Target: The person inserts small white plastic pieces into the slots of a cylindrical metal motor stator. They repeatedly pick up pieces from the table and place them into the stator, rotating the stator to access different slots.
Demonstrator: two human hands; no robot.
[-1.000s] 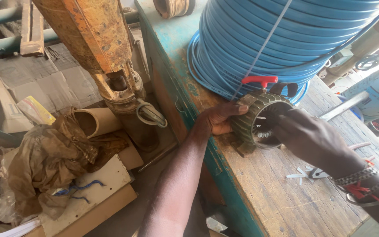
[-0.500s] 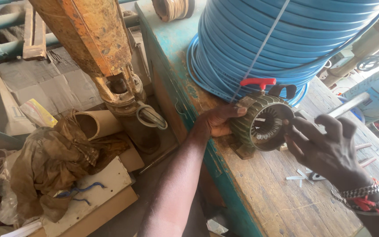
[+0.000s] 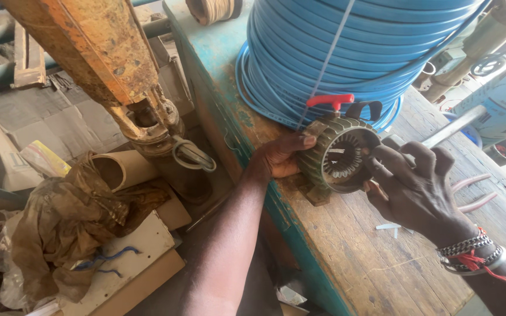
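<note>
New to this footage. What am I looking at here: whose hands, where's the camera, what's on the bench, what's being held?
There is no machine doing the work: a person uses two bare hands, filmed by a camera worn on the head and looking down.

The left hand grips the ribbed outside of a round metal motor housing, which lies on its side on a worn wooden workbench with a teal-painted edge. The right hand, with bracelets at the wrist, has its fingers at the housing's open end, where a ring of slots shows inside.

Behind the housing stands a big coil of blue hose, with a red valve handle just in front of it.

Left of the bench, lower down, are a rusty orange metal arm, flattened cardboard, a cardboard tube and dirty rags.
</note>
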